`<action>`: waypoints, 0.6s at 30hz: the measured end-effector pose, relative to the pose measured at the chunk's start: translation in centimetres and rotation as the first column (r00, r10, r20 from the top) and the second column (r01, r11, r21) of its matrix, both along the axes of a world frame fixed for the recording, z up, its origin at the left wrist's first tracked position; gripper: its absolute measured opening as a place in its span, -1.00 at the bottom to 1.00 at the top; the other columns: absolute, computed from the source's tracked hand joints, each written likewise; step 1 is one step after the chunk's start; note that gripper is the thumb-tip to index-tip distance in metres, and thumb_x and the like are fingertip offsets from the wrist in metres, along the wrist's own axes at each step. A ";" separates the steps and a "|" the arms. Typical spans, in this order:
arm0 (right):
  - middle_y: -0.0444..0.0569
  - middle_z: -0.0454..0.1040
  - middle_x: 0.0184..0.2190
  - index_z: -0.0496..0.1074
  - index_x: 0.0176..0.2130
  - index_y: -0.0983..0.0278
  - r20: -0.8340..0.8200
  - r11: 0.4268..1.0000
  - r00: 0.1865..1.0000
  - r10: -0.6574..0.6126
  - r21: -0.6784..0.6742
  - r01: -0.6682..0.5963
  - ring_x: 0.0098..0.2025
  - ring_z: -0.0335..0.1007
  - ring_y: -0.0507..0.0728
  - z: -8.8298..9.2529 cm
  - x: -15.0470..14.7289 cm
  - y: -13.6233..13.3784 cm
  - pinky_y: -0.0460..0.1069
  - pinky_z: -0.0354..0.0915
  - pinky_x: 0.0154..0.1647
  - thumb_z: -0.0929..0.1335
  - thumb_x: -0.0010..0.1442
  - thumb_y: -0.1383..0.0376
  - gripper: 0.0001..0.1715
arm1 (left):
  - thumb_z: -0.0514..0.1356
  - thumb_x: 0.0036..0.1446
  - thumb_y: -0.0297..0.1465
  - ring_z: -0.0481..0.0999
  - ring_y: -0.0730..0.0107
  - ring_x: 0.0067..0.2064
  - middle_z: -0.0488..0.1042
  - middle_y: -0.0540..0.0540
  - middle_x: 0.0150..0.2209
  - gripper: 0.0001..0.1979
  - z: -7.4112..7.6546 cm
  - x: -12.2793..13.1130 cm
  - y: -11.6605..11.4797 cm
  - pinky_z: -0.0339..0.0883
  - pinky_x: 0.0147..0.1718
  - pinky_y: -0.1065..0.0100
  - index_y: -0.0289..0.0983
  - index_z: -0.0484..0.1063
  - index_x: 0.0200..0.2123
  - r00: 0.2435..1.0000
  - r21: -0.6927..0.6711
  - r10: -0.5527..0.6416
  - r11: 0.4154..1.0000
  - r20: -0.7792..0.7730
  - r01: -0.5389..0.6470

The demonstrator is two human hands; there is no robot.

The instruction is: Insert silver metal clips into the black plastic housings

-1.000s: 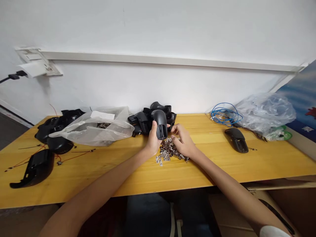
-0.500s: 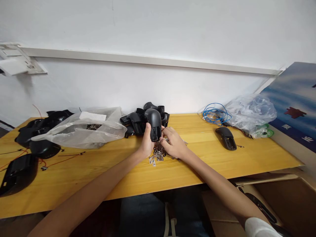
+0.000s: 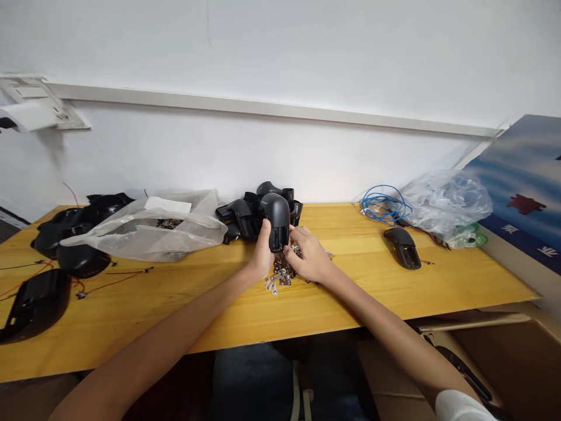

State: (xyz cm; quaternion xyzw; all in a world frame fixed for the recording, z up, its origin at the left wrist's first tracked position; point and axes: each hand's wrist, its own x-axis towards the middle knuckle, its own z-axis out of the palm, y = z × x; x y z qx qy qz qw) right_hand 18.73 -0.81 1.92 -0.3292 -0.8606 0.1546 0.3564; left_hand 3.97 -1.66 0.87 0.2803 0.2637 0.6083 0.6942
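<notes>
Since a moment ago our right hand has closed in on the black plastic housing held in our left hand, so that both hands now meet at the housing's lower, open end. The housing sits in the left palm, just above the heap of small metal parts and near the middle of the yellow wooden desk. Its long axis stands almost upright, with the rounded dome up and the slotted open end pointing down toward the heap. Our left fingers curl around its far side, mostly hidden, while the left thumb presses up along its near side. Our right fingers are bunched and curved against the lower end. Whether they pinch a small part there, we cannot tell. Behind the hands lies a pile of similar black housings. To the left is a clear plastic bag with metal parts inside, and to the right are a coil of blue cable and a single black housing lying on its back.
</notes>
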 end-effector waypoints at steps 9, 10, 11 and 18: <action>0.02 0.39 -0.29 0.19 -0.32 0.16 0.008 0.999 0.998 0.054 0.001 -0.054 -0.19 0.30 0.26 -0.1 0.1 0.1 0.16 0.30 -0.11 0.28 0.29 0.30 -0.87 | 0.25 0.13 0.25 0.61 0.15 -0.29 0.59 -0.13 -0.39 -0.28 -0.1 0.1 0.0 0.40 -0.39 0.28 -0.33 0.59 -0.11 0.999 -0.031 0.030 0.999 0.036 -0.029; 0.02 0.39 -0.29 0.19 -0.32 0.16 0.010 0.999 0.998 0.054 0.002 -0.054 -0.19 0.30 0.26 -0.1 0.1 0.1 0.16 0.30 -0.12 0.28 0.28 0.30 -0.86 | 0.26 0.12 0.25 0.61 0.16 -0.30 0.59 -0.13 -0.39 -0.28 -0.2 0.1 0.0 0.39 -0.39 0.29 -0.33 0.59 -0.11 0.999 -0.031 0.026 0.999 0.036 -0.025; 0.03 0.39 -0.29 0.19 -0.33 0.16 0.012 0.999 0.999 0.053 0.003 -0.053 -0.19 0.30 0.26 -0.1 0.1 0.1 0.16 0.30 -0.12 0.29 0.27 0.30 -0.86 | 0.26 0.12 0.25 0.61 0.16 -0.31 0.58 -0.12 -0.39 -0.28 -0.2 0.1 0.0 0.39 -0.40 0.29 -0.33 0.59 -0.11 0.999 -0.031 0.021 0.999 0.037 -0.020; 0.03 0.40 -0.28 0.21 -0.32 0.16 0.032 0.999 0.998 0.047 0.000 -0.047 -0.18 0.30 0.27 -0.1 0.1 0.1 0.17 0.31 -0.11 0.28 0.28 0.31 -0.88 | 0.24 0.15 0.24 0.60 0.18 -0.34 0.58 -0.12 -0.41 -0.30 -0.1 0.0 -0.1 0.37 -0.42 0.29 -0.33 0.59 -0.11 0.998 -0.045 0.017 0.999 0.056 -0.014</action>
